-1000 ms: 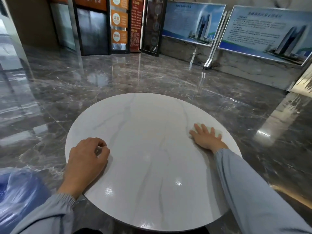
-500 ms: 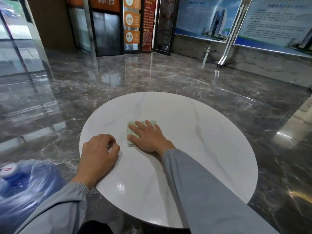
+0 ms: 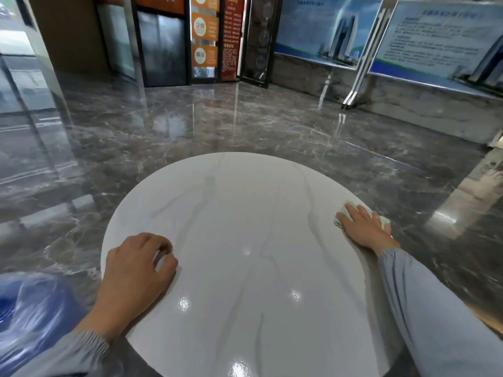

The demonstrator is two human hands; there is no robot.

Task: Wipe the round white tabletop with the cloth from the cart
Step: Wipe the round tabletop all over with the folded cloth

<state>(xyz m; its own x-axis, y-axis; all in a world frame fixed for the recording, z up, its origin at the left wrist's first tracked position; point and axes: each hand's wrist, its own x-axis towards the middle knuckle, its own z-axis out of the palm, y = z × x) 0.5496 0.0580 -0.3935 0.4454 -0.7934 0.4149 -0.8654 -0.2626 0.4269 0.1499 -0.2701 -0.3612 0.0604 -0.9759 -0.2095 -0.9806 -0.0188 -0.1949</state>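
The round white tabletop [image 3: 239, 240] with faint grey veins fills the middle of the view. My right hand [image 3: 364, 227] lies flat at its right edge, pressing a pale green cloth [image 3: 343, 214] onto the surface; only the cloth's corners show around my fingers. My left hand [image 3: 136, 265] rests near the left rim as a loose fist, holding nothing.
A blue water jug wrapped in plastic [image 3: 32, 317] stands low at the left beside the table. Glossy dark marble floor [image 3: 245, 126] surrounds the table. Display boards on stands [image 3: 326, 31] line the far right wall, and dark doors [image 3: 163, 44] are behind.
My right hand has swept the cloth from the left-centre of the tabletop across to its right edge. My left hand has stayed near the left rim.
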